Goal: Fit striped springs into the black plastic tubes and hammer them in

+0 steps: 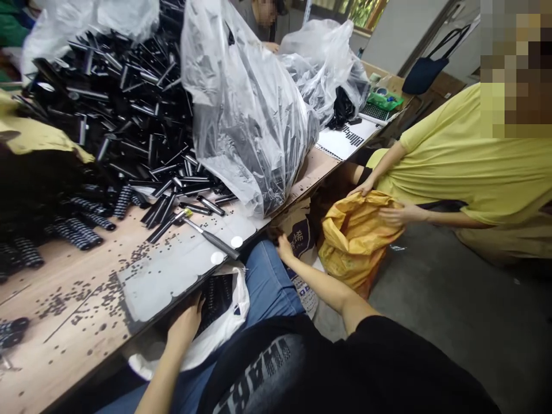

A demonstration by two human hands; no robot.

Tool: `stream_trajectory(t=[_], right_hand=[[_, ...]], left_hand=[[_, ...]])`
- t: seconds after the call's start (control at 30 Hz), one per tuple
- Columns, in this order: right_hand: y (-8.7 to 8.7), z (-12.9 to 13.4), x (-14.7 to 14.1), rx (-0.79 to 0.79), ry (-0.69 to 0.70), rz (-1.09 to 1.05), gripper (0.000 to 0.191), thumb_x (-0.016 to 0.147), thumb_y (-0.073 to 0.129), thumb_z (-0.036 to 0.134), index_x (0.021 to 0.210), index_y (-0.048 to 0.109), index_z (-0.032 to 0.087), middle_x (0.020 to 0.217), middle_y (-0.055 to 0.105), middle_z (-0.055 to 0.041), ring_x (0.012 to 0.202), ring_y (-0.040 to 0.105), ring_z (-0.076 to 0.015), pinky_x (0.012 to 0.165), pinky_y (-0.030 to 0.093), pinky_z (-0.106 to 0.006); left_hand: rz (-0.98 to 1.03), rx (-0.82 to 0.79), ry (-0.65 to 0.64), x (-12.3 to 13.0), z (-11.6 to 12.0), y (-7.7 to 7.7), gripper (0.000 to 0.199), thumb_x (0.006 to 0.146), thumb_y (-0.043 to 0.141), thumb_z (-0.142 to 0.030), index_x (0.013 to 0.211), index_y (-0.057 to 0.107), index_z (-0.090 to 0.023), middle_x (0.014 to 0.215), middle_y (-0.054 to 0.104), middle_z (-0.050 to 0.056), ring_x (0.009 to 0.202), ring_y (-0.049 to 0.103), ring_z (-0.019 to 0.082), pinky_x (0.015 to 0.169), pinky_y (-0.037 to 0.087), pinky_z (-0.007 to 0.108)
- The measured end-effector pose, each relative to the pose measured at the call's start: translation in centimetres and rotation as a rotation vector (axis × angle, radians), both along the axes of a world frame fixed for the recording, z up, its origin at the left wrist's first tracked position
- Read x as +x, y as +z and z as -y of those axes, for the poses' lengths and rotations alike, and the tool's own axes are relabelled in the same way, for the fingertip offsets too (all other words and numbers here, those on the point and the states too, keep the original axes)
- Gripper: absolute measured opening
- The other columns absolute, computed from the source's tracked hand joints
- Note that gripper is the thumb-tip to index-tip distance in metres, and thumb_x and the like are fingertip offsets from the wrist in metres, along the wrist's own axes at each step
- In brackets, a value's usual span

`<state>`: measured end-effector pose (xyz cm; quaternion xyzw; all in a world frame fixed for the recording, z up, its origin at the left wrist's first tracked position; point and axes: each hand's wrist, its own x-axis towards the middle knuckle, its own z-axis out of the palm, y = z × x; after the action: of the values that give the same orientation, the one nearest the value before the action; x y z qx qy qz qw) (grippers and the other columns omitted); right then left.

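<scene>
Below the table edge, my left hand (186, 322) reaches into a white bag (215, 339) of black ridged pieces on my lap; its fingertips are hidden against the dark contents. My right hand (282, 246) is beside my knee, at the top of a printed sack (304, 238) standing under the table; its fingers are partly hidden, and what they hold cannot be made out. On the table above lie a hammer-like tool with a dark handle (219, 244) and a grey sheet (166, 276).
Black tubes (125, 109) are heaped at the back left beside a large clear plastic bag (245, 109). Small black bits litter the wooden table (38, 356). At right, a person in yellow (457, 155) holds an orange sack (353, 241). Another person sits across the table.
</scene>
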<state>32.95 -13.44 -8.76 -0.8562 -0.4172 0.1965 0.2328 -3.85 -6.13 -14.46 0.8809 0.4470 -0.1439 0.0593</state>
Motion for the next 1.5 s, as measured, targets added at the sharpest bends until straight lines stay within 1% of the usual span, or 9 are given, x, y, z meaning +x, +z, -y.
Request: stream_trajectory(t=[0.17, 0.33, 0.5, 0.63, 0.93, 1.13, 1.23, 1.33, 1.5], right_hand=[[2.0, 1.1, 1.2, 0.057, 0.067, 0.081, 0.025, 0.095, 0.042, 0.018, 0.108, 0.063, 0.012, 0.115, 0.064, -0.0141, 0.11, 0.06, -0.0218, 0.097, 0.048, -0.04], [7.2, -5.6, -4.4, 0.481, 0.627, 0.234, 0.028, 0.094, 0.041, 0.02, 0.11, 0.064, 0.02, 0.11, 0.067, -0.0089, 0.108, 0.06, -0.0197, 0.098, 0.047, -0.035], [10.9, -17.6, -9.5, -0.012, 0.449, 0.492, 0.028, 0.093, 0.041, 0.017, 0.112, 0.061, 0.01, 0.113, 0.065, -0.0177, 0.111, 0.057, -0.0251, 0.088, 0.049, -0.033], [10.1, -21.5, -9.4, -0.139, 0.442, 0.491, 0.026, 0.091, 0.042, 0.013, 0.101, 0.065, 0.007, 0.102, 0.068, -0.0194, 0.098, 0.064, -0.0263, 0.083, 0.05, -0.035], [10.7, -18.1, -9.7, 0.015, 0.485, 0.407, 0.03, 0.096, 0.041, 0.024, 0.106, 0.065, 0.009, 0.111, 0.066, -0.0171, 0.105, 0.06, -0.024, 0.091, 0.045, -0.034], [10.4, -11.7, -15.9, 0.075, 0.963, -0.61, 0.052, 0.092, 0.044, 0.056, 0.094, 0.069, 0.011, 0.08, 0.07, -0.0071, 0.072, 0.065, -0.0161, 0.069, 0.052, -0.028], [10.9, -10.1, -17.4, 0.232, 1.006, -0.446, 0.075, 0.072, 0.066, 0.065, 0.125, 0.057, 0.014, 0.115, 0.065, -0.0151, 0.103, 0.062, -0.0252, 0.087, 0.051, -0.04], [11.6, -10.6, -17.5, 0.319, 1.237, -0.161, 0.114, 0.054, 0.083, 0.059, 0.147, 0.031, 0.019, 0.146, 0.039, -0.0202, 0.136, 0.036, -0.0328, 0.11, 0.034, -0.05], [11.0, -11.6, -17.5, 0.25, 1.425, -0.033, 0.115, 0.056, 0.084, 0.052, 0.15, 0.024, 0.02, 0.15, 0.029, -0.0222, 0.14, 0.027, -0.0363, 0.112, 0.03, -0.054]], left_hand=[[0.054, -0.138, 0.016, -0.3, 0.8, -1.2, 0.041, 0.095, 0.038, -0.023, 0.129, 0.058, -0.012, 0.128, 0.061, 0.017, 0.115, 0.059, 0.027, 0.1, 0.042, 0.038], [0.12, -0.174, 0.097, 0.1, 0.7, -1.2, 0.039, 0.091, 0.041, -0.015, 0.124, 0.061, -0.014, 0.128, 0.061, 0.017, 0.117, 0.058, 0.028, 0.101, 0.042, 0.039], [0.193, -0.271, 0.157, 0.5, 1.1, 3.2, 0.049, 0.087, 0.053, -0.021, 0.134, 0.052, -0.009, 0.126, 0.061, 0.021, 0.115, 0.06, 0.03, 0.098, 0.045, 0.04], [0.634, -0.344, 0.171, -0.9, 0.7, 8.6, 0.047, 0.091, 0.049, -0.04, 0.13, 0.056, -0.015, 0.12, 0.066, 0.013, 0.109, 0.063, 0.024, 0.095, 0.047, 0.033], [1.112, -0.191, 0.427, 0.1, -2.1, 13.4, 0.035, 0.086, 0.054, -0.043, 0.103, 0.07, -0.016, 0.097, 0.071, 0.009, 0.089, 0.065, 0.021, 0.083, 0.05, 0.034], [1.577, -0.284, 0.76, 3.5, -2.8, 15.1, 0.031, 0.081, 0.061, -0.045, 0.077, 0.065, -0.015, 0.072, 0.062, 0.002, 0.066, 0.057, 0.013, 0.06, 0.044, 0.023], [1.618, -0.345, 0.821, 3.3, -3.3, 14.9, 0.037, 0.075, 0.068, -0.046, 0.059, 0.054, -0.016, 0.054, 0.048, -0.004, 0.051, 0.044, 0.009, 0.05, 0.034, 0.021], [1.534, -0.414, 0.785, 2.6, -3.4, 14.5, 0.037, 0.072, 0.07, -0.045, 0.058, 0.054, -0.014, 0.053, 0.049, -0.003, 0.05, 0.042, 0.008, 0.05, 0.032, 0.02], [1.405, -0.496, 0.715, 1.1, -4.1, 14.6, 0.027, 0.073, 0.066, -0.038, 0.071, 0.066, -0.011, 0.064, 0.062, 0.002, 0.056, 0.052, 0.011, 0.053, 0.039, 0.021]])
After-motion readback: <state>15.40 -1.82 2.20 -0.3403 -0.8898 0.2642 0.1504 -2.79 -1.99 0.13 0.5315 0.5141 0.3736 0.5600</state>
